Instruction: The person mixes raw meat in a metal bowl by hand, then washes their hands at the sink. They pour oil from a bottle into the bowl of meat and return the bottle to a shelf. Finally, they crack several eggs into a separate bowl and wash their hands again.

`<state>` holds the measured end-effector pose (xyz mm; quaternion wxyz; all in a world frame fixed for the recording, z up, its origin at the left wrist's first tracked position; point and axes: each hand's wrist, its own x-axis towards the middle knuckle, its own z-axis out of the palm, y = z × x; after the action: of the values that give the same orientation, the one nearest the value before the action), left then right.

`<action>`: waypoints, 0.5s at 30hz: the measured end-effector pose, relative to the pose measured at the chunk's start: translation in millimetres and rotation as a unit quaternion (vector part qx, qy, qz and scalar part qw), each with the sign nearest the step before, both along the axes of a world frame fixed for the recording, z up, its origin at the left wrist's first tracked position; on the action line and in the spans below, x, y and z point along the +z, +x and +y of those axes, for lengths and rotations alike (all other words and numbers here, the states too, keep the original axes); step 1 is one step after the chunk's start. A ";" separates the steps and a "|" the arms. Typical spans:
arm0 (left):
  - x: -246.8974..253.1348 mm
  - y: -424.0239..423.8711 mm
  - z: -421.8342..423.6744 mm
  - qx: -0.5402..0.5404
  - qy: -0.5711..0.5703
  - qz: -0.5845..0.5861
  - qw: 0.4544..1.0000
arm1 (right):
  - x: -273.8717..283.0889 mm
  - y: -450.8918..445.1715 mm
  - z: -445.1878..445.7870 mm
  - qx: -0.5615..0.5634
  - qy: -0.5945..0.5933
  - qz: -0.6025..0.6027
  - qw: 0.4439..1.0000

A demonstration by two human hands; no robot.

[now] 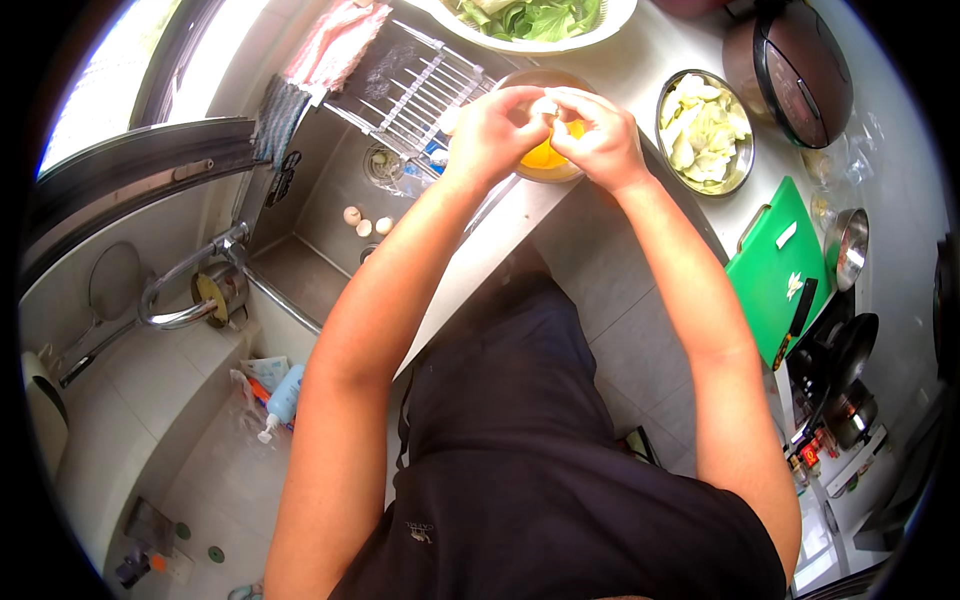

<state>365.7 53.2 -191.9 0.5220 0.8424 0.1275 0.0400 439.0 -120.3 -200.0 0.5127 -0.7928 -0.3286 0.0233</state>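
Both of my hands meet above a metal bowl (559, 175) near the sink's corner. Yellow egg yolks (546, 156) lie inside it. Between my fingertips is a pale eggshell (545, 106), mostly hidden by the fingers. My left hand (491, 131) grips it from the left with thumb and fingers. From the other side, my right hand (602, 139) pinches it in the same way. Several broken eggshells (364, 227) lie in the sink basin (322, 195), left of my left forearm.
A dish rack (424, 94) spans the sink. Beyond the bowl stands a white colander (547, 46) of leafy greens. To the right are a metal bowl (742, 169) of sliced pale vegetable, a rice cooker (795, 75), and a green cutting board (765, 259) bearing a knife (801, 315).
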 end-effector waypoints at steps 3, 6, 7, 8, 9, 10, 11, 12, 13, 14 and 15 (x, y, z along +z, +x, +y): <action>-8.8 1.8 -0.1 0.005 0.012 -0.063 0.998 | 6.2 0.9 -0.5 0.017 0.023 -0.001 1.000; -15.4 4.2 -0.7 -0.001 -0.007 -0.099 0.995 | 2.6 5.4 -1.4 0.022 0.027 -0.057 0.998; -17.4 5.3 -1.1 -0.002 -0.016 -0.114 0.993 | 1.6 5.8 -1.6 0.018 0.027 -0.068 0.997; -19.3 5.3 -1.1 -0.003 -0.013 -0.120 0.993 | 0.6 5.8 -1.5 0.015 0.028 -0.080 0.996; -19.0 5.7 -0.7 -0.009 -0.008 -0.121 0.993 | -1.1 5.7 -1.8 0.011 0.029 -0.091 0.995; -18.8 6.7 0.4 -0.014 -0.003 -0.122 0.992 | -2.4 6.7 -2.8 0.012 0.027 -0.097 0.995; -18.6 8.2 1.4 -0.019 0.002 -0.123 0.992 | -3.2 8.1 -3.8 0.014 0.026 -0.104 0.994; -19.5 9.0 2.0 -0.023 -0.009 -0.139 0.990 | -4.1 9.3 -4.5 0.016 0.024 -0.111 0.993; -20.4 9.9 3.0 -0.027 -0.011 -0.143 0.989 | -5.1 10.2 -4.5 0.016 0.028 -0.122 0.992; -21.3 10.6 4.2 -0.031 -0.014 -0.146 0.989 | -6.3 11.1 -4.1 0.016 0.031 -0.133 0.991; -22.5 10.4 5.5 -0.034 -0.016 -0.148 0.988 | -6.9 11.5 -4.1 0.016 0.035 -0.142 0.989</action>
<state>376.0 58.7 -214.4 0.5493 0.8228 0.0204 0.1446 450.5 -124.4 -206.9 0.4878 -0.7642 -0.4116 -0.0933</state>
